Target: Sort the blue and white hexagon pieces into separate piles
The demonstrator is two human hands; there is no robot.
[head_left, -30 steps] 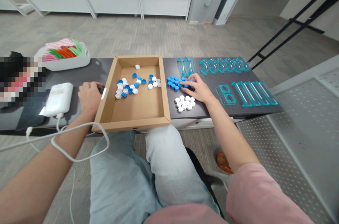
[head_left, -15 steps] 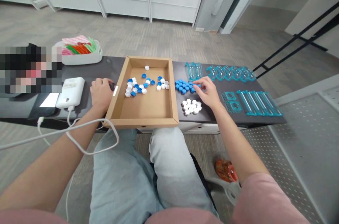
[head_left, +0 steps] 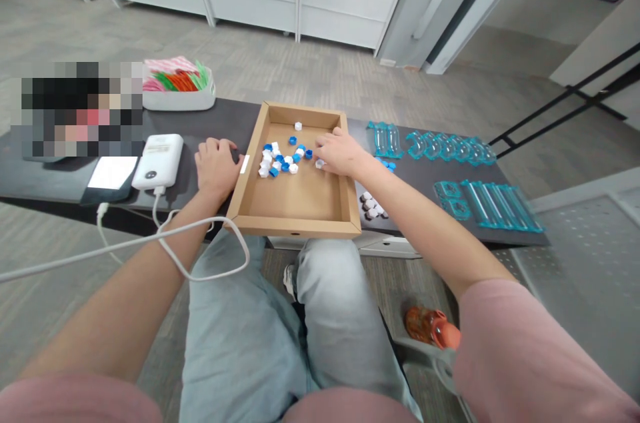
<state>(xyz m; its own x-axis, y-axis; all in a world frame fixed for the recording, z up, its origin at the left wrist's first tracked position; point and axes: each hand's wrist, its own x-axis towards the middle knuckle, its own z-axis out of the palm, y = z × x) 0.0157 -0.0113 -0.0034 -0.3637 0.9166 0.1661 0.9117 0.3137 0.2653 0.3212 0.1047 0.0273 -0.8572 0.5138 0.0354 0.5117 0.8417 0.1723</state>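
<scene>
My right hand (head_left: 336,151) reaches into the right side of the cardboard tray (head_left: 295,228), fingers bent down over small hexagonal pieces. A white hexagonal piece (head_left: 319,164) shows by its fingertips; what lies under the fingers is hidden. Left of it, blue and white hexagonal pieces (head_left: 281,162) lie mixed in a loose cluster. My left hand (head_left: 218,162) rests on the dark table by the tray's left wall, its fingers curled round a small black object (head_left: 235,155) I cannot identify. Outside the tray, a group of white pieces (head_left: 373,205) and partly hidden blue pieces (head_left: 387,164) sit under my right forearm.
Clear teal plastic parts (head_left: 503,204) line the table's right side. On the left are a white power bank (head_left: 159,162) with a cable (head_left: 200,223) crossing my left forearm, and a white basket (head_left: 180,100) of colourful sticks. An orange-lidded bottle (head_left: 431,328) stands below.
My right hand has moved left from the blue pieces on the table into the tray. My left hand stays beside the tray. The whole view has shifted slightly.
</scene>
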